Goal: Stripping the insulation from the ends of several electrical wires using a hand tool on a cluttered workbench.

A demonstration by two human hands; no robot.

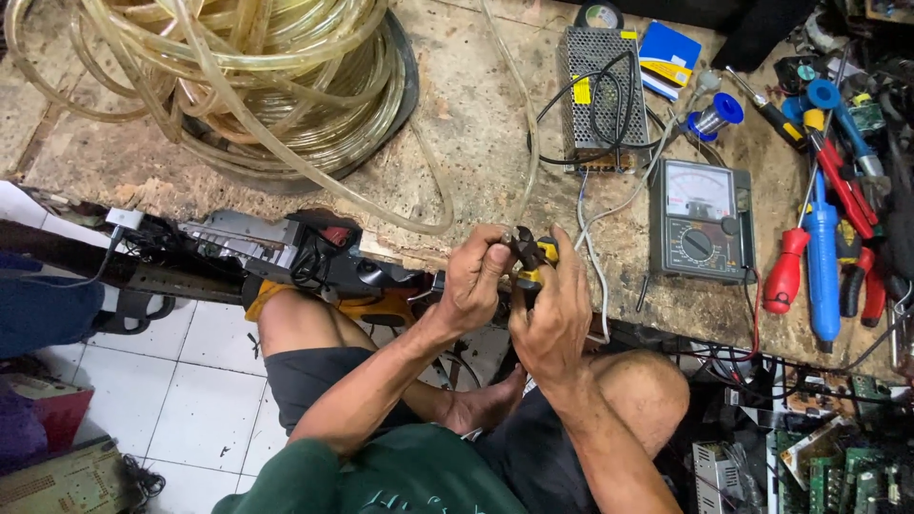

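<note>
My left hand (473, 278) and my right hand (554, 312) meet at the front edge of a worn wooden workbench (476, 124). My right hand is closed around yellow-handled cutters (533, 259), whose dark jaws point toward my left fingertips. My left thumb and fingers pinch something small at the jaws; what it is cannot be made out. A white wire (595, 276) hangs down beside my right hand. My bare knees and a foot show below the bench.
A coil of clear yellowish hose (257, 86) fills the bench's left. A perforated metal power supply (602, 95), an analogue multimeter (702, 219), a solder spool (716, 114) and several screwdrivers (821, 247) lie right. A power tool (286, 249) sits at the edge. Circuit boards (838, 466) lie on the floor.
</note>
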